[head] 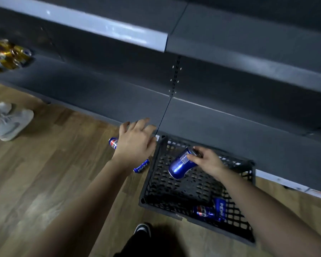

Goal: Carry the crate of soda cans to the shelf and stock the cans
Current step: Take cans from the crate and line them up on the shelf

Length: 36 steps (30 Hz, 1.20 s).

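A black perforated crate (150,184) stands on the wooden floor against the base of the dark grey shelf (230,127). My right hand (208,162) grips a blue soda can (181,165) by its top end, tilted above the crate floor. Two more blue cans (210,210) lie in the crate's near right corner. My left hand (135,141) hovers with fingers spread to the left of the crate, over two blue cans lying on the floor, one (113,142) by the fingers and one (141,166) under the wrist. The left hand holds nothing.
Gold packets (6,54) sit on the lower shelf at far left. Another person's light sneaker (9,125) stands on the floor at left. My own dark shoe (142,230) is just in front of the crate. An upper shelf edge (100,28) juts out overhead.
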Motion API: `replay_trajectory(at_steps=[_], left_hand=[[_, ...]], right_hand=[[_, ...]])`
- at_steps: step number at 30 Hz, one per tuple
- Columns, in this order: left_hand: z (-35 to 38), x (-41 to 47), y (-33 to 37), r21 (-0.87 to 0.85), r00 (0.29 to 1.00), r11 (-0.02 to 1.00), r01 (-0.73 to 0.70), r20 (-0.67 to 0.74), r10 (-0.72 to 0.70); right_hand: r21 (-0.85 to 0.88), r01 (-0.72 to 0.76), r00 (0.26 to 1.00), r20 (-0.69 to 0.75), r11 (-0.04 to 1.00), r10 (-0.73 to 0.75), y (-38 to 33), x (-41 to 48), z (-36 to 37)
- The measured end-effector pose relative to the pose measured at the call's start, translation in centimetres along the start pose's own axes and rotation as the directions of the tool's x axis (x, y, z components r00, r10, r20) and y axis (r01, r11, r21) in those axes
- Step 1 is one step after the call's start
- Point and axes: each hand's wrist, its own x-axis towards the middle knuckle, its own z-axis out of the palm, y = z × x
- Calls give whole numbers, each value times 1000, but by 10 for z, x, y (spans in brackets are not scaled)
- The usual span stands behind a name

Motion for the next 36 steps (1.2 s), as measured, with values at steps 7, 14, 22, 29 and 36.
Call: replay_trajectory(at_steps=[7,14,22,29,36], left_hand=[[-151,19,60,-27,994,995,-96,-53,95],[-264,41,109,-28,982,985,-171,-90,167],[-344,67,161,-75,935,943,-324,-181,306],[-377,89,209,-45,864,878,-476,-211,457],[-400,108,255,-93,834,841,-533,-222,504]], right_hand=[[128,40,995,-99,991,-27,-132,-94,-104],[246,105,970,-239,964,-44,-243,-163,-212],[255,181,907,-417,950,-61,-327,-220,-294],[123,190,823,-560,974,-89,-375,-251,-329],[123,221,773,-627,968,-96,-405,-265,-366]])
